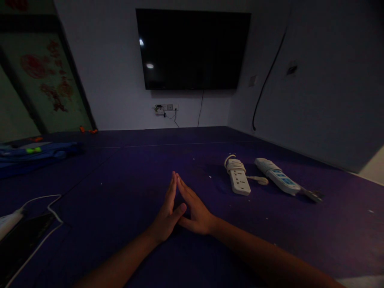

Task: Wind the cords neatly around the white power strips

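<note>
2 pwr strips [240, 186] on R | TV [195, 48] ahead | grip: L hand [165, 219], R hand [196, 214] unclenched, tips touching

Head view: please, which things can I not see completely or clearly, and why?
All in the head view:
Left hand and right hand: some fingers hidden behind nearer ones.
Black device: cut off by the left edge.
Blue cloth: also cut off there.
Red markings: too blurred to read.

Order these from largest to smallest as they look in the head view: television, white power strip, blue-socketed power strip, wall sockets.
1. Television
2. White power strip and blue-socketed power strip: too alike to rank
3. Wall sockets
</note>
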Tool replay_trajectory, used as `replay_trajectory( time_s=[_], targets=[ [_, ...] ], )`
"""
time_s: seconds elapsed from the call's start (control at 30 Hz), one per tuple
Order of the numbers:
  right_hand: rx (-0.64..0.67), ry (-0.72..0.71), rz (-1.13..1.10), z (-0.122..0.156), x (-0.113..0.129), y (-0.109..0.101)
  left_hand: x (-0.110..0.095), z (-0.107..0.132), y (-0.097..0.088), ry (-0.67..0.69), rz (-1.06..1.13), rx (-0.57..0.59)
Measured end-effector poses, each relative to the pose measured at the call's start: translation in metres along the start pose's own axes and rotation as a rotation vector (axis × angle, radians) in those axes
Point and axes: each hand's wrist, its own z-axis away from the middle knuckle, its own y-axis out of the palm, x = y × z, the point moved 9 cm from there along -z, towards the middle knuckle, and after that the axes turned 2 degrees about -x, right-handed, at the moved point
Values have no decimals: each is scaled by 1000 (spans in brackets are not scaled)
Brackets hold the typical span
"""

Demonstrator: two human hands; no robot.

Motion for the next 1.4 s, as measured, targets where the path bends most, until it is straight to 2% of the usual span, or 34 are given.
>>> replay_trajectory(
  time_s=[0.13, 0.4, 0.77, 1.07, 1.4],
  targets=[
    [1, -1, 12, 1, 0, 1, 0, 0, 0, 15, -26, 10],
    [-82, 85, -26, -1, -8, -11, -2, 3, 8, -8, -88, 92],
    [-20, 5, -23, -1, 5, -2, 1, -2, -3, -3, 11, -8],
    [-107, 82, -51, 0, -12, -11, 6, 4, 7, -17, -98, 108],
    [-15, 21, -56, 0, 0, 0, 1, -1, -3, 27, -43, -4]
  ],
)
